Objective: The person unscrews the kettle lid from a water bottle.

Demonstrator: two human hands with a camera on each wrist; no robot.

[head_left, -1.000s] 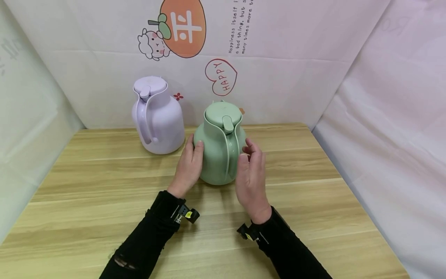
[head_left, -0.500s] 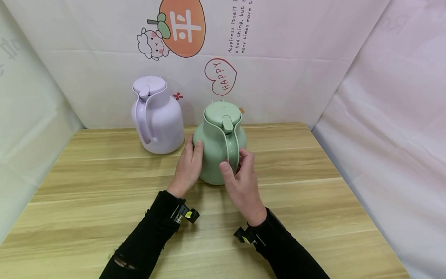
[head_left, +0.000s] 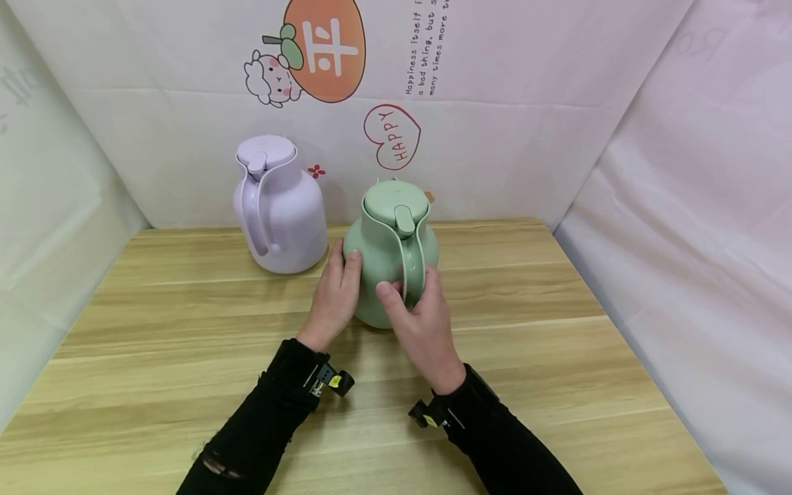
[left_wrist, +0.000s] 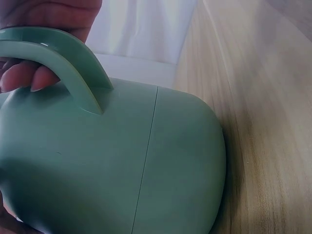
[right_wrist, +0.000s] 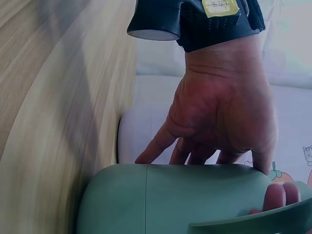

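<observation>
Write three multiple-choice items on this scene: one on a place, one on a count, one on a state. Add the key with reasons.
1. Where does the lilac jug stand relative to the green jug?
A. behind it, to its left
B. in front of it
C. on top of it

2. How many jugs are on the table?
A. one
B. two
C. three

3. What is the right hand doing?
A. lying flat on the table
B. gripping the green jug's handle
C. lifting the lid

Key: 1 A, it is nearer the wall and leftward; 2 B, only lilac and green show; 3 B, fingers curl round the handle while the left hand rests on the body.
</observation>
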